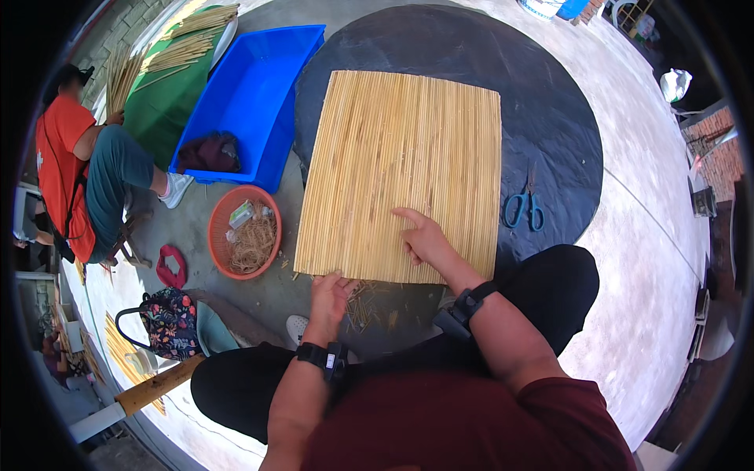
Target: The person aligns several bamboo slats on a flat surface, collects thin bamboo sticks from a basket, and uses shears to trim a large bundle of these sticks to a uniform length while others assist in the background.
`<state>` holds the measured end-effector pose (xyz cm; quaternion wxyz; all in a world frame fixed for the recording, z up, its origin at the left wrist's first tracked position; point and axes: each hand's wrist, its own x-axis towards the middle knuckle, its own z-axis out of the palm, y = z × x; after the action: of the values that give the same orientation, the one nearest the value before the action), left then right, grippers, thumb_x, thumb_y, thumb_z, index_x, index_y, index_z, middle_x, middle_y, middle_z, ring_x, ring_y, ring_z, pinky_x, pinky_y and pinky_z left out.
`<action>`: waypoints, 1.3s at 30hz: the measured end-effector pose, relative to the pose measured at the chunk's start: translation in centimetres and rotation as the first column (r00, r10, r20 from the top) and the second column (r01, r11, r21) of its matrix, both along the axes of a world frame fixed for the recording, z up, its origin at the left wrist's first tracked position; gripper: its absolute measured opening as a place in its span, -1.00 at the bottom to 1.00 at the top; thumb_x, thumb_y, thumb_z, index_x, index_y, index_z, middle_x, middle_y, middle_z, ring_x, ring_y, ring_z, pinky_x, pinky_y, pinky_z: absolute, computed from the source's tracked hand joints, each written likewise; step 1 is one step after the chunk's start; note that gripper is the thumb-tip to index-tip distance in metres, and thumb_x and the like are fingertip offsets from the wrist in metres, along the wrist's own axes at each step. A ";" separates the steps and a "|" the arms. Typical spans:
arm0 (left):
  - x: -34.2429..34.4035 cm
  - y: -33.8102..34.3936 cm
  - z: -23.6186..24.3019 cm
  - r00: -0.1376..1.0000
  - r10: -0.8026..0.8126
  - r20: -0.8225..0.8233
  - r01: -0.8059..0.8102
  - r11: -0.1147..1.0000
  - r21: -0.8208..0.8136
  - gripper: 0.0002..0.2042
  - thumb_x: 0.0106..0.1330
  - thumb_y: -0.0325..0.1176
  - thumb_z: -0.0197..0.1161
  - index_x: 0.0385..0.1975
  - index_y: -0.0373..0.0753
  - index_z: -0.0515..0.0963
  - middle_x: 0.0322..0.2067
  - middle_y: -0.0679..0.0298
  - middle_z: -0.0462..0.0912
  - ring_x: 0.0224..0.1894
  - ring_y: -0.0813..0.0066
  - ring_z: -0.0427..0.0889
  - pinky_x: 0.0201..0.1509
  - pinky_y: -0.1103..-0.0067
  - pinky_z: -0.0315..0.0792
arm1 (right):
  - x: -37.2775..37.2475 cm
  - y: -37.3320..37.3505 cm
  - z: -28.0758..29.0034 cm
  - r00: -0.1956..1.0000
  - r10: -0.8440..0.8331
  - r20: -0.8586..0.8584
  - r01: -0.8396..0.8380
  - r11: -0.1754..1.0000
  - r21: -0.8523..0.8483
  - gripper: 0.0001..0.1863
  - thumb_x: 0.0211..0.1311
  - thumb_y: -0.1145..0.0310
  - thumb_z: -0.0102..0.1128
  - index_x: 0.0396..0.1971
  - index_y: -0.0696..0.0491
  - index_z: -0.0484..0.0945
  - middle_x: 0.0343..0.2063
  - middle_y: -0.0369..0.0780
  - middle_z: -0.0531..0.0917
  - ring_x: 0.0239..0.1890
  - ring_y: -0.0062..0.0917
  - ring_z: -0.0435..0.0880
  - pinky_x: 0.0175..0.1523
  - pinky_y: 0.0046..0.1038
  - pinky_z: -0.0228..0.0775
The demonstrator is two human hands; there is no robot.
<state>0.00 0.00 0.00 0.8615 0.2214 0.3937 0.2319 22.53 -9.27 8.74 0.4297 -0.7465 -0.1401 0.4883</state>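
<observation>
A straw-coloured mat of thin stalks laid side by side (400, 173) lies on a round table covered in black plastic sheeting (550, 102), its near edge toward my lap. My left hand (331, 297) is at the mat's near left corner, fingers bent around the edge; some fingertips are hidden. Over the lower right part of the mat, my right hand (426, 239) has its index finger stretched out and the other fingers loosely curled, holding nothing. Blue-handled scissors (525, 210) rest on the sheeting to the right of the mat.
Left of the table are a blue tub (251, 94) with dark cloth and an orange basket (222, 255) of fibre strands. A floral bag (173, 326) stands nearer me. A seated person in red (67, 165) is beside a green-covered surface (169, 110) bearing stalks. Stalk scraps (369, 306) litter the floor.
</observation>
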 end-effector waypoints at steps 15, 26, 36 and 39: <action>-0.2 -0.7 0.0 0.995 0.095 0.035 -0.093 0.994 -0.051 -0.85 0.17 -0.62 0.06 -0.26 -0.33 0.38 -0.26 0.06 0.57 -0.18 0.12 0.61 -0.02 0.05 0.49 | -2.0 -5.9 1.3 0.998 0.069 -0.004 -0.068 0.980 -0.187 -0.53 0.05 0.60 -0.18 -0.03 -0.02 0.51 -0.74 -0.28 0.45 -0.81 -0.64 0.37 -0.74 -0.55 0.32; 0.2 -0.6 0.3 0.991 0.129 0.042 -0.128 0.991 -0.036 -0.86 0.13 -0.67 0.08 -0.36 -0.34 0.31 -0.35 0.05 0.53 -0.26 0.10 0.61 -0.09 0.03 0.51 | -3.2 -9.5 1.5 0.977 0.201 0.075 -0.175 0.949 -0.262 -0.66 0.11 0.54 -0.14 -0.16 0.05 0.55 -0.74 -0.24 0.48 -0.78 -0.52 0.45 -0.68 -0.47 0.37; 0.5 -1.5 2.0 0.760 0.550 -0.347 -0.416 0.821 0.390 -0.45 0.12 -0.53 0.15 0.15 -0.32 0.16 0.10 -0.04 0.26 0.12 0.05 0.33 0.21 0.07 0.21 | -3.9 -9.3 1.6 0.508 0.416 0.755 -0.282 0.908 -0.310 -0.65 0.06 0.35 0.04 -0.12 0.11 0.53 -0.20 -0.05 0.60 -0.08 -0.25 0.58 -0.03 -0.26 0.41; 0.6 -2.8 4.6 0.559 0.627 -0.543 0.527 0.238 0.816 -0.30 0.03 -0.49 0.19 0.24 -0.31 0.08 0.25 -0.08 0.07 0.31 0.01 0.08 0.35 0.11 -0.06 | -5.9 -9.0 0.9 0.149 0.430 0.891 -0.431 0.839 -0.333 -0.43 0.09 0.30 0.04 0.16 0.15 0.30 0.20 0.01 0.27 0.30 -0.21 0.19 0.29 -0.13 0.04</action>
<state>0.60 -2.80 4.62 0.2149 0.7638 0.5181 0.3195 16.65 -18.27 9.60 0.1051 -0.8127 -0.5706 0.0537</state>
